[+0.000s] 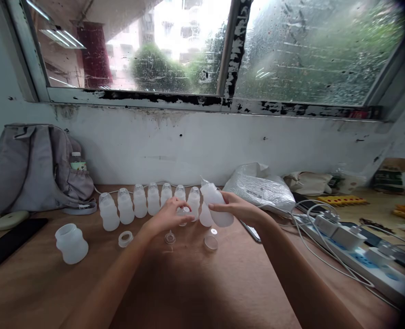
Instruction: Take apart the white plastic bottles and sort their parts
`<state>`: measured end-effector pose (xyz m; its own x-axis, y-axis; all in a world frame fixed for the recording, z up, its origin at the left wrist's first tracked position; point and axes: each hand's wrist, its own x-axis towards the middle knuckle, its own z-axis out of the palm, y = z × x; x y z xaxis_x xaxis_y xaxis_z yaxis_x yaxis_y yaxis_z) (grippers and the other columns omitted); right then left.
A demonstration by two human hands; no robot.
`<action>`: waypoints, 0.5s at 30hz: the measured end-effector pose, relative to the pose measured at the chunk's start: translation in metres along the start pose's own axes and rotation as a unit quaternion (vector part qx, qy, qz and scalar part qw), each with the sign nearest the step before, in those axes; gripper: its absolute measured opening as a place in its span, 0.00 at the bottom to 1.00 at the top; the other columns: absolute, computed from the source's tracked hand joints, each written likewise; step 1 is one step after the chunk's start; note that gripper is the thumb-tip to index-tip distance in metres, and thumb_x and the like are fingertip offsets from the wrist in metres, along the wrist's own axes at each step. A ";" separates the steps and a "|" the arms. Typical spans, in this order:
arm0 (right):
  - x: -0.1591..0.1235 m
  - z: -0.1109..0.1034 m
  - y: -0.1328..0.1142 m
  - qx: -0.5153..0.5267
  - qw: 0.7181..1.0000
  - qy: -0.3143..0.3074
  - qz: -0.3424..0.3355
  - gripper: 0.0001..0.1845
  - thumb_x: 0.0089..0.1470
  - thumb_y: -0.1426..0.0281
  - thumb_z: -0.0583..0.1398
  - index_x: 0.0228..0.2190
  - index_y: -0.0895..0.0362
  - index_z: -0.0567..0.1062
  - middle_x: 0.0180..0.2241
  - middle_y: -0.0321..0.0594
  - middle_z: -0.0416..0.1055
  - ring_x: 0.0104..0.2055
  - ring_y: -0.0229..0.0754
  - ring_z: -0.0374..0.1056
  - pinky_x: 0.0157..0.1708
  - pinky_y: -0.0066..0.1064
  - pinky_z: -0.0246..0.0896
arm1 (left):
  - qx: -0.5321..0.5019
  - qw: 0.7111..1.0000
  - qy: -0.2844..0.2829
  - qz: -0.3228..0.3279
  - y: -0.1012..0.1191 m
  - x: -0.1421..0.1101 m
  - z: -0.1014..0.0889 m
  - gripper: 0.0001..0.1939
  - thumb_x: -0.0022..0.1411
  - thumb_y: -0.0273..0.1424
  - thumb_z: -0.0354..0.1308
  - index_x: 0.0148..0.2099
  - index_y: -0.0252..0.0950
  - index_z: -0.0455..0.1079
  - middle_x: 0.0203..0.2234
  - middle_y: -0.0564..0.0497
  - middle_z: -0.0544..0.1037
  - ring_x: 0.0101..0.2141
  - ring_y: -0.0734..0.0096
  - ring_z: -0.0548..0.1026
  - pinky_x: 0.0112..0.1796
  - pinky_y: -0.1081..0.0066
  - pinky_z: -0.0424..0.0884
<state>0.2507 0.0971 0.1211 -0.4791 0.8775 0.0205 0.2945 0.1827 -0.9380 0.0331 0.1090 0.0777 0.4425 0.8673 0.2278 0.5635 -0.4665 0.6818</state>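
My right hand [235, 205] grips a frosted white baby bottle [219, 214], tilted to the left with its teat [204, 181] bare at the top. My left hand [170, 214] has its fingers curled round a clear dome cap [185, 211], just left of that bottle. Below the hands lie a clear teat [170, 237] and a clear round cap [211, 242] with a small white disc [214, 231] at its far edge. Further left are a white collar ring [125, 239] and an open-necked bottle body [71, 244]. Several capped baby bottles [125, 206] stand in a row behind.
A grey backpack [34, 167] leans on the wall at left, near a black flat object [12, 242]. Silvery bubble wrap [260, 187] lies at the back right. A phone [252, 232] is partly hidden by my right arm. A power strip [360, 256] with white cables lies at right.
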 end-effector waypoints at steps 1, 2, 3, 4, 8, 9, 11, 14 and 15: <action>0.000 0.000 0.000 0.006 1.000 0.023 -0.011 0.19 0.43 0.61 0.61 0.36 0.58 0.69 0.32 0.41 0.69 0.33 0.41 0.65 0.28 0.29 0.58 | -0.001 1.000 -0.022 0.003 -0.004 0.001 0.008 0.18 0.47 0.45 0.56 0.38 0.40 0.70 0.36 0.51 0.66 0.35 0.68 0.66 0.37 0.70 0.63; 0.001 0.000 0.000 0.009 0.999 0.042 -0.019 0.18 0.43 0.61 0.61 0.36 0.58 0.69 0.32 0.41 0.69 0.33 0.41 0.65 0.29 0.29 0.58 | -0.005 0.999 -0.047 0.004 -0.008 0.002 0.016 0.18 0.47 0.44 0.56 0.39 0.40 0.70 0.35 0.51 0.66 0.34 0.69 0.66 0.36 0.71 0.63; 0.002 0.000 0.001 0.011 0.998 0.058 -0.025 0.18 0.43 0.61 0.61 0.35 0.58 0.69 0.31 0.40 0.69 0.33 0.41 0.65 0.29 0.29 0.57 | -0.009 0.997 -0.071 0.006 -0.012 0.003 0.024 0.18 0.47 0.43 0.56 0.40 0.40 0.69 0.34 0.51 0.67 0.33 0.69 0.67 0.34 0.71 0.63; 0.003 0.000 0.002 0.010 0.997 0.072 -0.027 0.17 0.42 0.61 0.61 0.34 0.58 0.69 0.31 0.40 0.69 0.32 0.41 0.65 0.28 0.29 0.57 | -0.011 0.996 -0.089 0.009 -0.014 0.003 0.031 0.19 0.47 0.42 0.57 0.40 0.40 0.69 0.33 0.52 0.68 0.33 0.69 0.67 0.33 0.71 0.63; 0.006 0.002 0.006 0.013 0.993 0.116 -0.030 0.17 0.41 0.60 0.61 0.32 0.58 0.70 0.29 0.38 0.68 0.30 0.39 0.63 0.26 0.28 0.56 | -0.014 0.996 -0.085 0.024 -0.018 0.002 0.056 0.20 0.45 0.39 0.60 0.42 0.38 0.67 0.32 0.52 0.70 0.32 0.69 0.67 0.32 0.71 0.63; 0.007 0.003 0.008 0.014 0.992 0.120 -0.032 0.18 0.41 0.60 0.61 0.32 0.58 0.70 0.29 0.38 0.68 0.30 0.39 0.63 0.26 0.28 0.56 | -0.018 0.997 -0.074 0.026 -0.018 0.001 0.061 0.21 0.44 0.38 0.60 0.42 0.38 0.67 0.32 0.52 0.70 0.32 0.68 0.67 0.33 0.70 0.63; 0.008 0.005 0.010 0.015 0.991 0.125 -0.042 0.18 0.41 0.60 0.61 0.33 0.57 0.70 0.31 0.38 0.68 0.32 0.39 0.63 0.28 0.28 0.57 | -0.039 0.998 -0.050 0.025 -0.015 0.001 0.068 0.24 0.43 0.38 0.62 0.45 0.38 0.65 0.35 0.50 0.69 0.35 0.66 0.67 0.36 0.67 0.63; 0.011 0.009 0.013 0.021 0.988 0.142 -0.059 0.19 0.40 0.60 0.62 0.35 0.56 0.69 0.32 0.38 0.68 0.35 0.41 0.64 0.31 0.31 0.59 | -0.141 0.990 -0.013 0.014 -0.009 0.003 0.067 0.37 0.38 0.37 0.65 0.52 0.40 0.58 0.45 0.46 0.65 0.43 0.58 0.65 0.42 0.62 0.62; 0.012 0.012 0.013 0.026 0.987 0.145 -0.063 0.20 0.40 0.60 0.62 0.36 0.55 0.69 0.33 0.39 0.68 0.36 0.42 0.64 0.32 0.31 0.59 | -0.197 0.980 -0.007 0.007 -0.006 0.003 0.063 0.40 0.38 0.36 0.66 0.54 0.41 0.54 0.47 0.45 0.63 0.45 0.57 0.64 0.43 0.61 0.62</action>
<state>0.2392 0.1051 0.1047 -0.2498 0.9409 0.2286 0.2019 0.2815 -0.9381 0.0751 0.1036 0.0309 0.4591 0.8576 0.2318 0.2454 -0.3732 0.8947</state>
